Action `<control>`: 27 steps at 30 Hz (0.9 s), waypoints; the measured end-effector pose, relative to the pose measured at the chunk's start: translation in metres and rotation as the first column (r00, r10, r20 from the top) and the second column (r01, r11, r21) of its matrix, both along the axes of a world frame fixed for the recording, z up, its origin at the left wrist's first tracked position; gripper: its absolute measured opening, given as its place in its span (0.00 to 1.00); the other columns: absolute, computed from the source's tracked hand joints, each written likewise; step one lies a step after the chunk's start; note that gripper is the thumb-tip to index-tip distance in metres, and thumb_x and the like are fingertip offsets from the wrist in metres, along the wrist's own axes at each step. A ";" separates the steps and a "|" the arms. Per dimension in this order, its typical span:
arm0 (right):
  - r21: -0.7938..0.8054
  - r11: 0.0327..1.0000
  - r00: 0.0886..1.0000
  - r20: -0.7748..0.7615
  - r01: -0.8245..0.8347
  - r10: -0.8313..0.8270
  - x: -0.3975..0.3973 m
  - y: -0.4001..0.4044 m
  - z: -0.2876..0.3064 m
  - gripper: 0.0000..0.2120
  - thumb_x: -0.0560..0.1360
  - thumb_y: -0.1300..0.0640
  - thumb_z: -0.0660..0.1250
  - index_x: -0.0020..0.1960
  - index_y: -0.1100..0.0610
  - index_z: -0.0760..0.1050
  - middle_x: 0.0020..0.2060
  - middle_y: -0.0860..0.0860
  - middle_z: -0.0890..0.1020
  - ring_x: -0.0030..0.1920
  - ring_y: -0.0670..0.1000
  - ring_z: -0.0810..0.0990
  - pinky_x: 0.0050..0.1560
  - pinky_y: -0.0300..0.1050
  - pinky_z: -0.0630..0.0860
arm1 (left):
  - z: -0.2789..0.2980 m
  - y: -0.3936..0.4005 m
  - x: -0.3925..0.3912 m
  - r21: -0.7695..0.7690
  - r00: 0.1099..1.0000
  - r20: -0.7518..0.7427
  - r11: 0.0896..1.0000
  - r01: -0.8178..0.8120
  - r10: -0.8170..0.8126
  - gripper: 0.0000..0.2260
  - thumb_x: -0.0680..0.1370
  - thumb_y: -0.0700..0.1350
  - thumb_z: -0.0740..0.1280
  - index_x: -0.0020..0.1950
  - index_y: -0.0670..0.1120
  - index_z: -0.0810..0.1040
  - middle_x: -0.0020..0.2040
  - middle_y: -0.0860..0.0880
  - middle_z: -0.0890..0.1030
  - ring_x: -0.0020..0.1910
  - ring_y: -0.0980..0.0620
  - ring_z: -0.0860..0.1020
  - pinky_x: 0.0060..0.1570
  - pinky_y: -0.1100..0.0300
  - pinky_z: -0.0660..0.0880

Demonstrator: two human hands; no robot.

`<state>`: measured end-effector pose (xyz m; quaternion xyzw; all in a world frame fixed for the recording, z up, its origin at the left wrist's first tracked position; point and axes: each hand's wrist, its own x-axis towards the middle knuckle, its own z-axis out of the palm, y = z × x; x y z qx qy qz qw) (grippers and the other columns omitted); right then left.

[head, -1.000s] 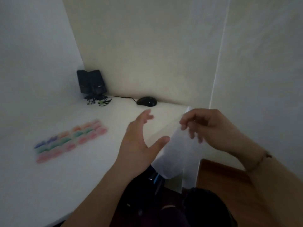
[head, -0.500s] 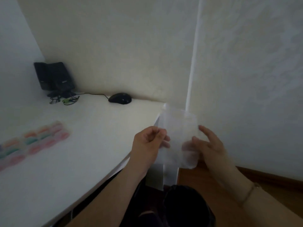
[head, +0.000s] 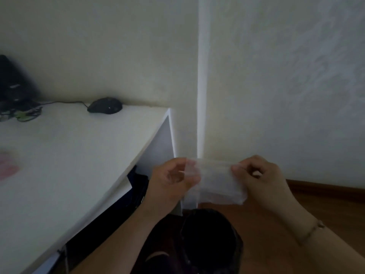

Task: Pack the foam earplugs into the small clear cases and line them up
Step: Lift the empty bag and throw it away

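Both hands hold a translucent plastic bag (head: 219,182) off the desk's right end: left hand (head: 169,180) pinches its left edge, right hand (head: 260,175) its top right corner. Blurred pink cases (head: 7,167) lie far left on the white desk (head: 79,155), a black mouse (head: 104,105) behind.

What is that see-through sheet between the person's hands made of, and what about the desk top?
The sheet looks like thin clear plastic, perhaps a bag: the left hand shows through it, and it crinkles. The desk top looks like smooth, matte white laminate board, though that is uncertain.
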<state>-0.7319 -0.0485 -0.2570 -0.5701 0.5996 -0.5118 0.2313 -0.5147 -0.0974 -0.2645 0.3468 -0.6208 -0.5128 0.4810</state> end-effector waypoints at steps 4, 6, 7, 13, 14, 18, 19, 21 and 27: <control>0.185 0.923 0.876 0.421 -0.337 0.236 -0.009 0.002 -0.023 0.13 0.71 0.55 0.67 0.54 0.58 0.76 0.39 0.54 0.84 0.36 0.49 0.83 0.34 0.39 0.79 | -0.017 -0.006 -0.023 0.217 0.999 0.020 0.975 -0.038 0.034 0.20 0.69 0.32 0.74 0.56 0.44 0.73 0.48 0.44 0.84 0.40 0.47 0.83 0.38 0.52 0.82; 0.208 0.903 0.839 0.488 -0.377 0.238 -0.012 0.003 -0.042 0.12 0.73 0.62 0.67 0.56 0.60 0.76 0.35 0.59 0.84 0.32 0.55 0.83 0.31 0.43 0.80 | -0.032 -0.012 -0.029 0.288 0.997 0.075 0.956 -0.054 0.034 0.24 0.69 0.33 0.75 0.58 0.48 0.69 0.51 0.42 0.83 0.39 0.46 0.82 0.38 0.51 0.81; 0.216 0.910 0.844 0.493 -0.353 0.210 -0.014 0.003 -0.052 0.10 0.75 0.65 0.65 0.56 0.61 0.76 0.34 0.60 0.84 0.30 0.56 0.83 0.29 0.42 0.80 | -0.041 -0.017 -0.029 0.354 0.996 0.084 0.935 -0.018 -0.012 0.27 0.70 0.34 0.75 0.61 0.52 0.69 0.54 0.43 0.82 0.40 0.47 0.82 0.38 0.51 0.81; 0.262 0.909 0.668 0.744 -0.324 0.024 -0.025 0.001 -0.099 0.14 0.78 0.69 0.58 0.47 0.62 0.83 0.36 0.63 0.84 0.32 0.54 0.83 0.31 0.41 0.80 | -0.085 -0.048 -0.021 0.651 0.973 -0.027 0.734 0.192 -0.231 0.10 0.75 0.31 0.66 0.42 0.42 0.84 0.47 0.41 0.83 0.38 0.49 0.83 0.35 0.61 0.79; 0.258 0.902 0.564 0.826 -0.345 -0.020 -0.027 -0.001 -0.107 0.16 0.78 0.70 0.57 0.44 0.63 0.83 0.40 0.66 0.83 0.36 0.57 0.84 0.34 0.42 0.82 | -0.093 -0.053 -0.020 0.696 0.982 -0.071 0.697 0.174 -0.174 0.14 0.76 0.30 0.62 0.38 0.41 0.84 0.46 0.40 0.83 0.39 0.48 0.83 0.37 0.60 0.80; 0.232 0.866 0.394 0.918 -0.443 -0.044 -0.033 -0.006 -0.144 0.17 0.77 0.63 0.56 0.48 0.71 0.82 0.52 0.68 0.82 0.53 0.64 0.82 0.48 0.47 0.83 | -0.120 -0.069 -0.020 0.804 0.956 -0.086 0.547 0.233 -0.281 0.14 0.81 0.45 0.59 0.56 0.40 0.81 0.56 0.36 0.81 0.51 0.38 0.82 0.50 0.47 0.80; 0.300 0.847 0.503 0.863 -0.439 -0.046 -0.032 -0.008 -0.154 0.16 0.79 0.62 0.58 0.49 0.69 0.82 0.52 0.64 0.83 0.53 0.61 0.83 0.50 0.45 0.82 | -0.128 -0.072 -0.020 0.816 0.934 -0.039 0.528 0.235 -0.355 0.15 0.80 0.50 0.62 0.62 0.44 0.77 0.58 0.38 0.81 0.53 0.37 0.82 0.52 0.46 0.79; 0.447 0.838 0.818 0.575 -0.314 0.000 -0.030 -0.010 -0.170 0.10 0.78 0.63 0.64 0.49 0.57 0.85 0.49 0.55 0.85 0.50 0.51 0.84 0.47 0.38 0.81 | -0.145 -0.076 -0.026 0.803 0.902 0.054 0.556 0.215 -0.428 0.19 0.77 0.50 0.69 0.67 0.47 0.73 0.59 0.42 0.81 0.51 0.41 0.82 0.49 0.50 0.80; 0.460 0.843 0.758 0.645 -0.278 -0.102 -0.017 -0.005 -0.221 0.08 0.74 0.71 0.67 0.49 0.61 0.79 0.39 0.58 0.84 0.38 0.54 0.84 0.40 0.43 0.81 | -0.185 -0.088 -0.040 0.743 0.906 0.185 0.657 0.125 -0.381 0.10 0.71 0.39 0.73 0.52 0.42 0.80 0.43 0.45 0.83 0.39 0.51 0.81 0.42 0.60 0.79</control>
